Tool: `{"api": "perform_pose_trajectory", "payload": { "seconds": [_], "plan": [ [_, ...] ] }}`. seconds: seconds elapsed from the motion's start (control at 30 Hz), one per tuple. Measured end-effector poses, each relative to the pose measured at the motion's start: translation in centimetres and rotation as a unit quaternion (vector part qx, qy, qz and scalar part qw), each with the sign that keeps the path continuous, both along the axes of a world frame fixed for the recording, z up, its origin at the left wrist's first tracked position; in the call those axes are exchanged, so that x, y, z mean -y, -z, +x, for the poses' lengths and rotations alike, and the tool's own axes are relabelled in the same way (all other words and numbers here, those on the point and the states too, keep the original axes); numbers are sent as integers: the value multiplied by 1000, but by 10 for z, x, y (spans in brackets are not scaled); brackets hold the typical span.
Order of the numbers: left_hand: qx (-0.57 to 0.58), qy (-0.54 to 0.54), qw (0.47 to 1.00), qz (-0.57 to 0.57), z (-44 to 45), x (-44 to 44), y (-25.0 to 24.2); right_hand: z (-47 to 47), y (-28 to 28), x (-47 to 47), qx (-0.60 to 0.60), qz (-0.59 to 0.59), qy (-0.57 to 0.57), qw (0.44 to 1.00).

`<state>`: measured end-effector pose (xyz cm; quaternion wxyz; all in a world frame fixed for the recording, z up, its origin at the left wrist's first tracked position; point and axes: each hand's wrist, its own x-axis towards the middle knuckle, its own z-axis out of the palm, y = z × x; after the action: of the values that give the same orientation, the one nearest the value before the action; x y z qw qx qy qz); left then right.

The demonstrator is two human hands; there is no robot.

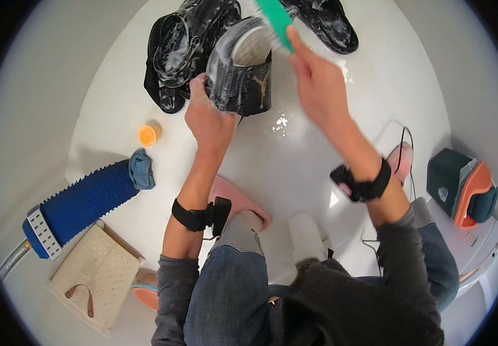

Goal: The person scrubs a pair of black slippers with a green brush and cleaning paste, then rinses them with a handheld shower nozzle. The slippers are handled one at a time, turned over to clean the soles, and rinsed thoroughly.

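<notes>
My left hand [208, 123] grips the near left side of a soapy black slip-on shoe [249, 86], tilted up off the floor. A gold figure emblem marks its front, and a pale inside shows through its opening. In my right hand [320, 86] is a green-backed scrub brush [277, 21] with white bristles, held beside the shoe's upper right edge. Whether the bristles touch the shoe I cannot tell. Foam-covered black footwear [171, 49] lies just behind my left hand. Another soapy black shoe [340, 30] rests at the top right, partly cut off by the frame.
Left of me are a small orange cup [147, 136], a denim cloth [141, 169], a blue mop head [86, 201] and a cream plastic stool [97, 264]. At right, a dark green box [448, 181] stands beside an orange plastic item [474, 197]. Water wets the white floor [288, 164].
</notes>
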<state>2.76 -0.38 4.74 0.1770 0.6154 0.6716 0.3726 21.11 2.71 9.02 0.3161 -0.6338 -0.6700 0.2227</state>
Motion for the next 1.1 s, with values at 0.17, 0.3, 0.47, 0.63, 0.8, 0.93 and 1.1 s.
{"api": "perform_pose_trajectory", "payload": {
  "seconds": [0.17,0.3,0.47,0.63,0.8,0.93,1.1],
  "plan": [
    [20,20,1000,1,-10,4,4,-12,12,12,-35,29,-38,998],
    [29,-8,999,21,-19,4,4,-22,8,14,-62,85,-47,993],
    [26,-2,1000,11,-28,2,0,-17,2,5,-48,-11,-4,999],
    [67,13,995,76,-35,-1,-5,-7,16,3,-147,23,-38,988],
    [161,20,984,69,-42,-12,-13,10,20,-12,-101,-73,-8,992],
    [455,-68,878,-131,-43,-20,-5,6,20,-17,-259,25,-18,965],
    [676,-75,674,-290,-52,-16,16,-33,12,41,-85,7,-110,990]
  ]
}}
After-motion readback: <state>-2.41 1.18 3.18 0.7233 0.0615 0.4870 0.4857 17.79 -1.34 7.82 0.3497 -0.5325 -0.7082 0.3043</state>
